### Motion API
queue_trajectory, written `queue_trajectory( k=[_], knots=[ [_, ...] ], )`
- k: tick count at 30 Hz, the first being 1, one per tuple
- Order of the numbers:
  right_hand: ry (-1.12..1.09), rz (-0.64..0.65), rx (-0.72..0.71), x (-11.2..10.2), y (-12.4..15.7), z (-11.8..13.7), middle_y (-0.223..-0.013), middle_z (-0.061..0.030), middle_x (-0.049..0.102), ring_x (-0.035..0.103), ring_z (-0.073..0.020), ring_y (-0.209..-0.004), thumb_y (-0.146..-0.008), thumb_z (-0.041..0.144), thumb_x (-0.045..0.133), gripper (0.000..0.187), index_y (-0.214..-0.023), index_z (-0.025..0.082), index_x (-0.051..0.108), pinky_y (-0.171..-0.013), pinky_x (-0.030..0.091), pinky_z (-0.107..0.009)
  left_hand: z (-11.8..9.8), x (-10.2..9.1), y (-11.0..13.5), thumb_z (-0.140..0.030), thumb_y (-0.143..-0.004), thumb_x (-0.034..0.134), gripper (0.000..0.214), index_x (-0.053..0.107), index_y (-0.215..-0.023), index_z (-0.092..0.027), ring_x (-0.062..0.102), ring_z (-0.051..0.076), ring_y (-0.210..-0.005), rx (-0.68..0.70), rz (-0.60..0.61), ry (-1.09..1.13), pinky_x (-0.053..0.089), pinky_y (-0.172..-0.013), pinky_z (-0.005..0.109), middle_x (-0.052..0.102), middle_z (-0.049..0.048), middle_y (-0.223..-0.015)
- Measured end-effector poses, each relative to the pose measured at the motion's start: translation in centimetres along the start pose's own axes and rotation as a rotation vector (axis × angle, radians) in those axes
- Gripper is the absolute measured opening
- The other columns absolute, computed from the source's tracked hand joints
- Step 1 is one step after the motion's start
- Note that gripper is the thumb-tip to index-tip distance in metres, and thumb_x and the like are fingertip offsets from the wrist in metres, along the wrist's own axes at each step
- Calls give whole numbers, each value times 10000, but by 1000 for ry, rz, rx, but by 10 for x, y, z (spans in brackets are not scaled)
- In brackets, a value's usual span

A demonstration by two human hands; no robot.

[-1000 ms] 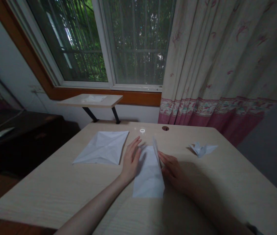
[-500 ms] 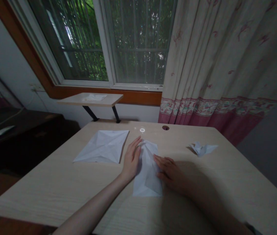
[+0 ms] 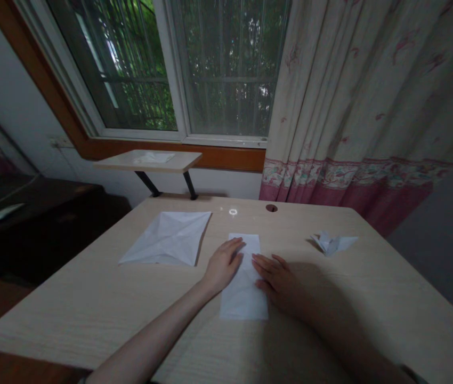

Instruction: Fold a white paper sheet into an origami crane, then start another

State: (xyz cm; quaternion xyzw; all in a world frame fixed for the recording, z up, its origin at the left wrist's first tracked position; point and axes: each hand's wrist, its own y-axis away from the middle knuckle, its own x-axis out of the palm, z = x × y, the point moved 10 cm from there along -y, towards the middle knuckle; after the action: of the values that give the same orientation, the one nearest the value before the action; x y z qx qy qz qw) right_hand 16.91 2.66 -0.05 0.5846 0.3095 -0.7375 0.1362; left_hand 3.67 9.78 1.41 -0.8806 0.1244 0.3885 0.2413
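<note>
Item insp.: folded paper strip (image 3: 246,304), flat on the tabletop (image 3: 90,314), to the R of the creased white sheet (image 3: 170,234) and reaching nearer the wearer than it. All locs. below taken from that sheet.

L hand (image 3: 224,265): just R of sheet, laid across strip's L edge; fingers close together, thumb apart, clamped on nothing. R hand (image 3: 276,280): farther R of sheet, fingertips on strip's R edge; fingers slightly spread, no grip obs. Pressure from either hand: cannot tell.

Risks (judgement):
1. Skewed crease, if L hand slips or presses unevenly; thin paper on a smooth surface would slide easily.
2. Flap poss. springs up if R hand lifts before crease is set.
3. Wrinkling, if fingers push inward from both sides rather than down.
4. Sheet poss. dragged or bent, b/c L hand works close by its R side.
5. Paper bird (image 3: 332,245), well R of sheet, beyond R hand: light, could be knocked by a wide R sweep.
</note>
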Motion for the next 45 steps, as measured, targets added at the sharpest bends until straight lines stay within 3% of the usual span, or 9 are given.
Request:
queue_trajectory(
  k=[4,7,15,21,25,30,35,45],
  knots=[
    [26,-100,9,-4,3,-5,-1432,-67,621,566,-202,-1319,-1038,263,450,399,-1420,266,565,-1166,405,-451,-5,20,4,-283,-1019,499,411,582,-1412,-194,436,250,-1455,43,188,-171,323,-1238,468,489,93,-1545],
    [28,-143,10,-8,4,-8,-1386,-66,655,601,-198,-1272,-1029,214,445,379,-1368,258,607,-1134,444,-444,-11,28,8,-320,-1053,454,448,509,-1476,-183,362,254,-1496,116,264,-276,276,-1250,498,397,111,-1596],
    [0,-231,35,-11,9,-20,-1238,-81,724,661,-212,-1145,-929,66,450,428,-1259,231,668,-1041,526,-429,-9,34,12,-392,-1088,343,473,433,-1526,-240,281,277,-1530,173,288,-367,246,-1236,579,339,94,-1627],
    [-66,-295,136,-22,8,-27,-1147,-118,718,659,-250,-1081,-894,96,519,286,-1130,186,652,-986,526,-452,-8,35,13,-428,-1092,303,492,403,-1544,-261,290,284,-1527,170,280,-383,238,-1229,604,348,82,-1627],
    [-70,-155,241,-25,1,-29,-948,-94,697,643,-239,-909,-844,121,618,67,-869,180,638,-889,505,-405,-9,34,13,-431,-1093,297,488,404,-1542,-274,289,270,-1529,166,287,-410,228,-1236,596,341,72,-1631],
    [-104,44,352,-21,1,-30,-880,-59,686,630,-217,-868,-837,156,650,54,-802,194,635,-837,460,-343,-5,31,13,-456,-1083,328,480,417,-1534,-316,244,289,-1541,128,282,-461,224,-1232,602,303,79,-1646],
    [-190,150,315,-18,1,-23,-859,-43,686,611,-198,-822,-828,176,690,69,-787,197,639,-774,445,-306,-3,31,13,-460,-1084,322,482,407,-1540,-328,243,291,-1542,111,275,-460,209,-1231,609,294,78,-1650],
    [-310,204,196,-23,0,-4,-836,-23,671,581,-193,-797,-756,213,804,180,-760,186,626,-760,422,-309,-6,30,13,-447,-1084,341,484,400,-1545,-312,223,297,-1546,92,312,-430,159,-1231,638,278,96,-1651]
  ],
)
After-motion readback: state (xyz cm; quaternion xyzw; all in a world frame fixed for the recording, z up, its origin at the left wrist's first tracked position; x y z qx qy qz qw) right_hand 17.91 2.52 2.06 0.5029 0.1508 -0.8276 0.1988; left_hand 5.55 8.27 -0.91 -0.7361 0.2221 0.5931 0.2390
